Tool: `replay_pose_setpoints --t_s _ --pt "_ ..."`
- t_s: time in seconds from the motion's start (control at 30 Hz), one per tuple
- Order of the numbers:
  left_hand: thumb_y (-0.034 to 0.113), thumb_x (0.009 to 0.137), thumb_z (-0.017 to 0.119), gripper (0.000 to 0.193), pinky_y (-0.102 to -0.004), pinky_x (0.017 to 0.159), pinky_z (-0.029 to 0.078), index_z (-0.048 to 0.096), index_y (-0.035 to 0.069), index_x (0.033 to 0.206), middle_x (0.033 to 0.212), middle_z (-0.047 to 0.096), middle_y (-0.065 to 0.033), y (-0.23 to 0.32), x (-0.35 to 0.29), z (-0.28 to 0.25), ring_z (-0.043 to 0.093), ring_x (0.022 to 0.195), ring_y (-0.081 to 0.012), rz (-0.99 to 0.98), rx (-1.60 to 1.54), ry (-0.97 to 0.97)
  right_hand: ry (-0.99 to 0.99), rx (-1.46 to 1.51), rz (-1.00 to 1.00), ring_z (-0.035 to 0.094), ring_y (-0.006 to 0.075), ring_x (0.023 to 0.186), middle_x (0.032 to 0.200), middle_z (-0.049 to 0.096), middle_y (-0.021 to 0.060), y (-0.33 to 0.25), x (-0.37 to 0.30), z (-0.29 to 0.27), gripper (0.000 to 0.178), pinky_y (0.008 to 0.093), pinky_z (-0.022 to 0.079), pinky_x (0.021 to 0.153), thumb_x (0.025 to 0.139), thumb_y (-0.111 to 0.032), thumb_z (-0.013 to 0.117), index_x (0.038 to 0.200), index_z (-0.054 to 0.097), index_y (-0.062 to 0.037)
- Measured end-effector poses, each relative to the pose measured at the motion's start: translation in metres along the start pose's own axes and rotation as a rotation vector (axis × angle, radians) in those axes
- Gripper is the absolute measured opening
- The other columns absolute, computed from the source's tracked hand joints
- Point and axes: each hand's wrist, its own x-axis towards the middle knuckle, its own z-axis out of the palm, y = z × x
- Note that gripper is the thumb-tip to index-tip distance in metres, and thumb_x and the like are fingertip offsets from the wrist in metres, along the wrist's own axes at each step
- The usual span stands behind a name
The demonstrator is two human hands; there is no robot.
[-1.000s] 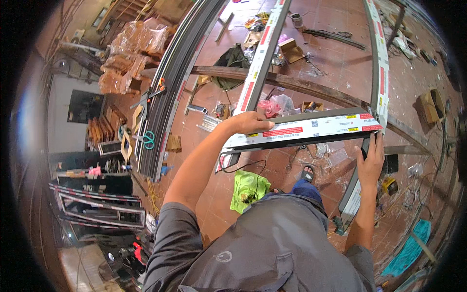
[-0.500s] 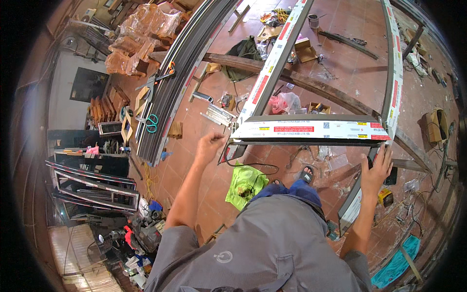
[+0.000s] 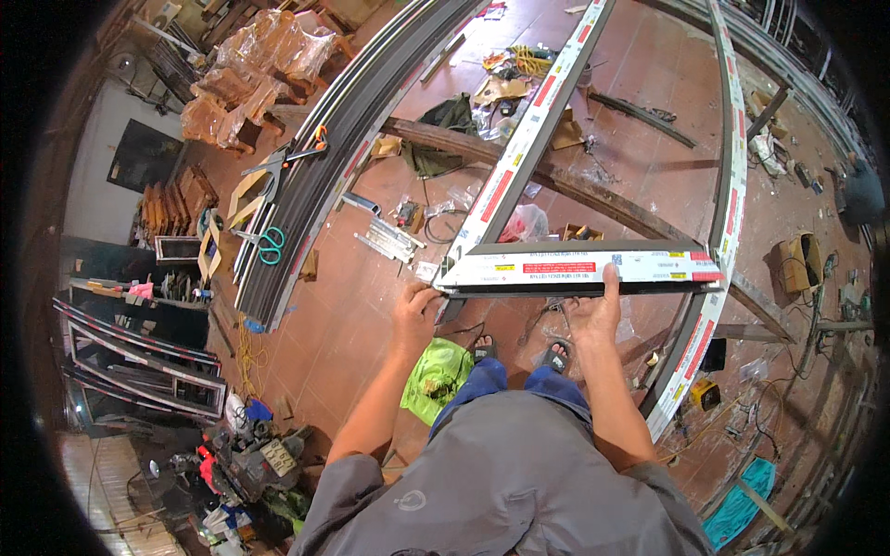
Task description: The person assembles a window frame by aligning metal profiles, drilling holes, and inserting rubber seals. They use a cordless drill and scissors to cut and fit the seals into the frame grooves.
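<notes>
A grey metal frame stretches away from me, its profiles covered with white film bearing red and yellow labels. Its near crossbar [image 3: 519, 269] joins the long left profile [image 3: 507, 174] and crosses the long right profile [image 3: 735, 153]. My right hand [image 3: 595, 315] grips the crossbar right of its middle, thumb up over the white face and fingers underneath. At the crossbar's left corner, my left hand [image 3: 415, 313] is closed, fingertips touching or very near the end. What those fingers pinch, if anything, is hidden.
Wooden beams [image 3: 640, 204] lie beneath the frame. A stack of dark profiles [image 3: 338, 139] at left carries teal-handled scissors [image 3: 271, 246]. A lime-green bag [image 3: 436, 378] lies by my feet. Plastic-wrapped wooden furniture [image 3: 246, 83] stands far left; a cardboard box [image 3: 799, 261] sits at right.
My right hand has moved left from the right corner and taken hold of the crossbar. My left hand has come closer to the left corner. The view has shifted, and my feet show farther apart.
</notes>
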Motion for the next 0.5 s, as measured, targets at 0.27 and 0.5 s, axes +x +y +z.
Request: replay_pose_setpoints --t_s 0.27,0.5 --pt "0.002 0.090 0.076 0.010 -0.0370 0.075 0.053 0.067 -0.001 0.096 0.084 0.070 -0.0106 0.011 -0.066 -0.050 0.069 0.080 -0.0250 -0.394 -0.234 -0.072 -0.140 -0.170 -0.190 0.068 0.0234 0.107 0.117 0.070 0.0065 0.029 0.040 0.096 0.047 0.0432 0.056 0.093 0.094 -0.036 0.076 0.130 0.062 -0.0100" --pt "-0.002 0.091 0.075 0.017 -0.0332 0.073 0.055 0.058 0.003 0.090 0.084 0.071 -0.0124 -0.001 -0.134 -0.042 0.068 0.073 -0.0190 -1.138 -1.108 -0.082 -0.186 -0.631 -0.183 0.069 0.0245 0.103 0.114 0.073 0.0149 0.096 0.040 0.148 0.053 0.0397 0.053 0.096 0.088 -0.029 0.084 0.126 0.064 0.0018"
